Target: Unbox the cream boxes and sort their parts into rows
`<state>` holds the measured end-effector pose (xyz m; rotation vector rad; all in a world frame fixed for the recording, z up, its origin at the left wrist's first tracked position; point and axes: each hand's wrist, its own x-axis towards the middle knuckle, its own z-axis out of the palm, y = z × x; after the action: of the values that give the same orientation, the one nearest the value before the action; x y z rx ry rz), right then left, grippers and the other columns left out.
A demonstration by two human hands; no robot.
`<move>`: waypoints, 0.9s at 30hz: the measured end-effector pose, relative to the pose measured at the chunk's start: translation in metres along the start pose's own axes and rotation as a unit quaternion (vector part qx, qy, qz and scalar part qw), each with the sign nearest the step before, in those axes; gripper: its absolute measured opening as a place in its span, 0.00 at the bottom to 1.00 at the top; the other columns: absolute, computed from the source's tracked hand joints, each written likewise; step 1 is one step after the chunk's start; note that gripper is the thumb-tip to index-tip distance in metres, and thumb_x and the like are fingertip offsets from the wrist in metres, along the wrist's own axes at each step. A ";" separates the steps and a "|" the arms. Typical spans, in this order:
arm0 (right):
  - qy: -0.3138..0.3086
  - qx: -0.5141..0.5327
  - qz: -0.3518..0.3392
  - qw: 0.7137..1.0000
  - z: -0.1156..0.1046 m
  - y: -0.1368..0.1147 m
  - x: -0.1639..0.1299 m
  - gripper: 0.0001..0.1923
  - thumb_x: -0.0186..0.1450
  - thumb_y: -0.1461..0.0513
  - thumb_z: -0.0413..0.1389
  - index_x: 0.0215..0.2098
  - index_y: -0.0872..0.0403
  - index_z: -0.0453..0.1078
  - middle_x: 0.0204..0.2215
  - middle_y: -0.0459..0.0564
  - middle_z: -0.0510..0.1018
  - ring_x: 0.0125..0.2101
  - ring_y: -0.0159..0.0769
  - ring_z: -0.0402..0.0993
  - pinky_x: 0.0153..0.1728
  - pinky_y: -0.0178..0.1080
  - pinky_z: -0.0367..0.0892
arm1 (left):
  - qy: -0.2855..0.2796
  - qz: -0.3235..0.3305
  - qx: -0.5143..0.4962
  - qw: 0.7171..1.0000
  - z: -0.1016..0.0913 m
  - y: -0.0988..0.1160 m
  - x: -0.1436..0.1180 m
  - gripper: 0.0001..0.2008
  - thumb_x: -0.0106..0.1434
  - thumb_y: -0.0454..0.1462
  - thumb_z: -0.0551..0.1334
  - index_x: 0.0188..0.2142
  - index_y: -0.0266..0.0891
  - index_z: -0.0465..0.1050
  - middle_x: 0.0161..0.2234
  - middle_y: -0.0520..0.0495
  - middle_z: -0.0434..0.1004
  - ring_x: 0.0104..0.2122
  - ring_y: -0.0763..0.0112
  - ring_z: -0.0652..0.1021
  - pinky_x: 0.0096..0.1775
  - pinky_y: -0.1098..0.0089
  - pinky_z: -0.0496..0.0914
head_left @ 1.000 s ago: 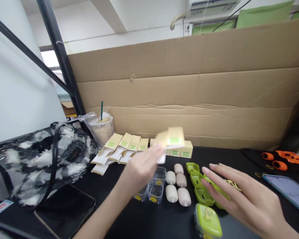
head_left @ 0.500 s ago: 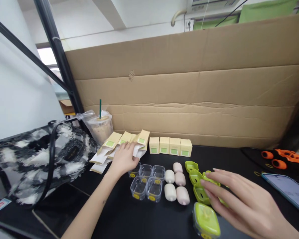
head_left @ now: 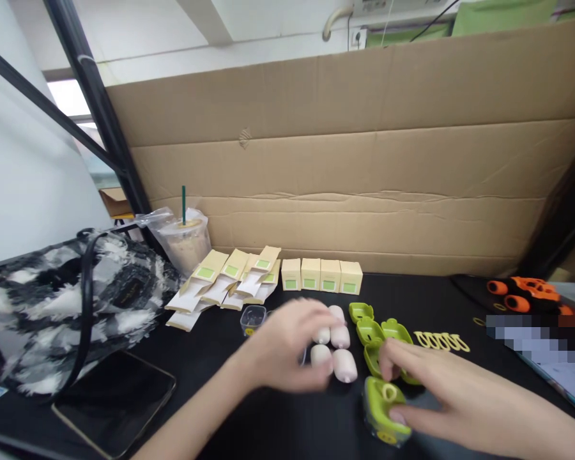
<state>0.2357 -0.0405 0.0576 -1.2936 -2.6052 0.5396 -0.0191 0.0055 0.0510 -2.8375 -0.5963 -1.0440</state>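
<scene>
One cardboard panel (head_left: pixel 345 160), brown and creased, standing along the back of the black tabletop (head_left: pixel 249 425); small printed mark, unreadable from here. One shaggy black-and-white handbag (head_left: pixel 43 313), at the left; dark patch on its front, lettering too small to read; contents hidden.

Two hands. Left hand (head_left: pixel 287 345): blurred, fingers curved and thumb spread well away from them, over the near end of the pale cylinders. Right hand (head_left: pixel 426 386): thumb and forefinger set narrowly about the lid of the lidded tub; thumb touching, firmness of grip I cannot tell.

One drink cup (head_left: pixel 189 246), in a clear plastic bag; pale brown drink inside, green straw upright. Folded cartons (head_left: pixel 220 291), several, cream and white, lying flat and overlapping; green label panels, text too fine to read. Four upright boxes (head_left: pixel 310 275), cream, in a row against the panel; the same green labels on their fronts.

One lidded tub (head_left: pixel 381 418), clear walls, green lid with a yellow loop on top, yellow sticker in front; contents indistinct. One clear tub (head_left: pixel 253 319), lidless, yellow sticker, beyond the left wrist. Green lids (head_left: pixel 370 331), several, between cylinders and yellow rings. Five pale cylinders (head_left: pixel 345 365), three pinkish, two white. Yellow rings (head_left: pixel 441 342), in a row.
</scene>
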 end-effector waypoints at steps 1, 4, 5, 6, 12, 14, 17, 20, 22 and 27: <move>-0.004 0.009 -0.006 1.000 0.001 0.001 0.000 0.03 0.63 0.61 0.54 0.36 0.49 0.67 0.32 0.45 0.75 0.32 0.36 0.73 0.33 0.36 0.68 | -0.025 0.054 -0.051 0.997 0.010 0.009 0.000 0.26 0.56 0.45 0.58 0.53 0.39 0.59 0.43 0.42 0.74 0.41 0.63 0.76 0.42 0.65 0.71; -0.006 0.015 -0.031 0.999 0.005 0.003 0.001 0.05 0.66 0.59 0.50 0.35 0.50 0.66 0.32 0.45 0.75 0.33 0.36 0.73 0.33 0.37 0.67 | -0.092 0.114 -0.095 0.985 0.039 0.025 -0.008 0.37 0.55 0.46 0.61 0.60 0.42 0.46 0.50 0.38 0.69 0.44 0.58 0.76 0.43 0.65 0.70; 0.000 0.013 -0.034 0.999 0.007 0.002 0.001 0.06 0.67 0.59 0.49 0.34 0.50 0.66 0.32 0.45 0.75 0.33 0.36 0.73 0.34 0.37 0.67 | -0.088 0.101 -0.106 0.985 0.047 0.027 -0.012 0.39 0.55 0.46 0.62 0.60 0.44 0.43 0.51 0.38 0.67 0.45 0.57 0.75 0.44 0.64 0.70; 0.009 0.011 -0.033 0.999 0.008 0.002 0.002 0.06 0.67 0.60 0.50 0.33 0.50 0.66 0.32 0.45 0.75 0.34 0.36 0.73 0.36 0.38 0.67 | -0.066 0.088 -0.123 0.986 0.053 0.029 -0.016 0.42 0.54 0.46 0.64 0.61 0.46 0.40 0.52 0.37 0.66 0.46 0.56 0.74 0.45 0.63 0.70; 0.055 0.043 -0.009 0.998 0.015 -0.001 0.004 0.06 0.67 0.56 0.49 0.35 0.47 0.66 0.34 0.42 0.76 0.36 0.36 0.73 0.39 0.39 0.66 | 0.015 -0.074 -0.248 0.966 0.062 0.034 -0.029 0.48 0.46 0.48 0.72 0.57 0.46 0.43 0.50 0.39 0.64 0.48 0.54 0.74 0.48 0.59 0.71; 0.076 0.082 -0.007 0.994 0.018 -0.004 0.006 0.08 0.69 0.55 0.47 0.35 0.47 0.64 0.33 0.42 0.75 0.35 0.35 0.73 0.37 0.38 0.66 | -0.001 -0.119 -0.265 0.957 0.060 0.037 -0.029 0.45 0.48 0.47 0.71 0.57 0.46 0.45 0.50 0.39 0.65 0.46 0.56 0.75 0.47 0.59 0.72; 0.120 0.145 -0.022 0.982 0.023 -0.006 0.009 0.09 0.70 0.56 0.45 0.34 0.48 0.62 0.33 0.42 0.75 0.35 0.33 0.72 0.36 0.36 0.67 | 0.002 -0.133 -0.275 0.952 0.056 0.039 -0.028 0.41 0.52 0.42 0.70 0.57 0.46 0.45 0.52 0.40 0.64 0.49 0.57 0.74 0.50 0.58 0.70; 0.161 0.183 -0.034 0.969 0.029 -0.005 0.012 0.08 0.70 0.57 0.44 0.36 0.48 0.62 0.36 0.44 0.75 0.37 0.33 0.73 0.39 0.35 0.67 | 0.014 -0.165 -0.289 0.943 0.051 0.041 -0.024 0.38 0.54 0.39 0.68 0.56 0.45 0.46 0.53 0.40 0.65 0.51 0.58 0.73 0.51 0.60 0.70; 0.192 0.194 -0.035 0.962 0.032 -0.004 0.013 0.07 0.70 0.57 0.45 0.36 0.48 0.63 0.40 0.46 0.75 0.40 0.34 0.73 0.40 0.35 0.67 | 0.016 -0.201 -0.284 0.937 0.046 0.041 -0.021 0.36 0.54 0.38 0.68 0.55 0.44 0.48 0.52 0.40 0.66 0.52 0.58 0.72 0.50 0.61 0.70; 0.256 0.217 -0.041 0.941 0.037 -0.005 0.015 0.06 0.69 0.58 0.47 0.37 0.48 0.65 0.44 0.49 0.75 0.42 0.36 0.73 0.41 0.36 0.69 | -0.013 -0.216 -0.240 0.946 0.030 0.043 -0.016 0.36 0.54 0.38 0.68 0.57 0.41 0.50 0.52 0.39 0.67 0.51 0.58 0.72 0.53 0.59 0.68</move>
<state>0.2113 -0.0407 0.0253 -1.0067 -1.9615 0.6189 0.0046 -0.0341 0.0214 -3.2162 -1.1518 -1.3815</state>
